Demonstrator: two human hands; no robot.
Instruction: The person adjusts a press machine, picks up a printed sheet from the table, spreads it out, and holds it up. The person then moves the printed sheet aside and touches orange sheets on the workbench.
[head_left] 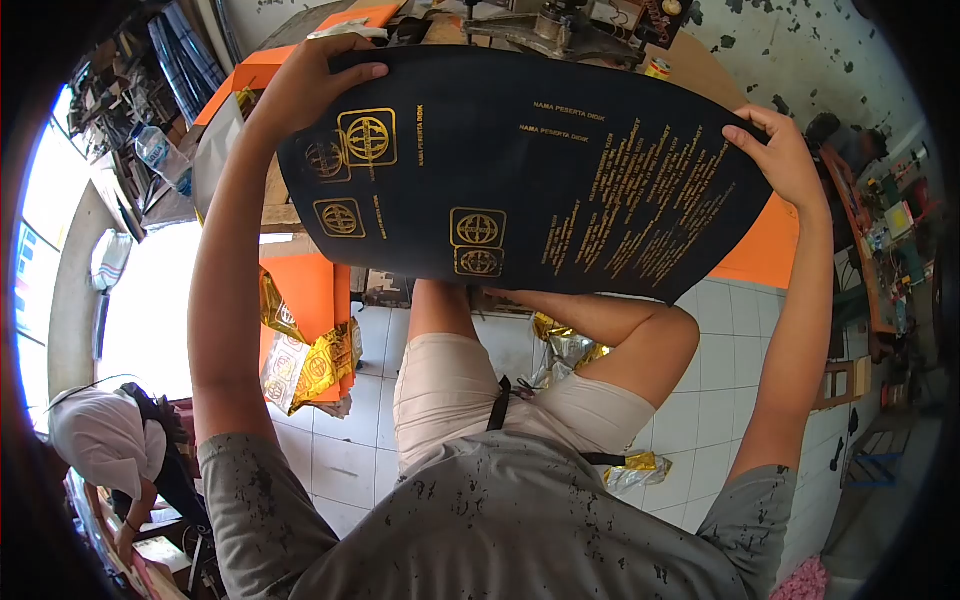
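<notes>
A large dark sheet point(430, 190) with gold lettering and gold emblems is held up in front of me, its lower edge above my knees. My left hand point(318, 82) grips its upper left corner, thumb on the printed face. At the upper right edge, my right hand point(775, 155) pinches the sheet between thumb and fingers. The sheet bows between the two hands and hides part of the table behind it. Gold prints overlap in places, and several lines of text run at a slant on the right part.
Behind the sheet stands a metal press point(560, 28) on a table. Orange sheets point(325, 300) and gold foil scraps point(335, 365) lie at the lower left. A plastic bottle point(160, 155) is at the left. Another person point(110, 440) bends over at the far left.
</notes>
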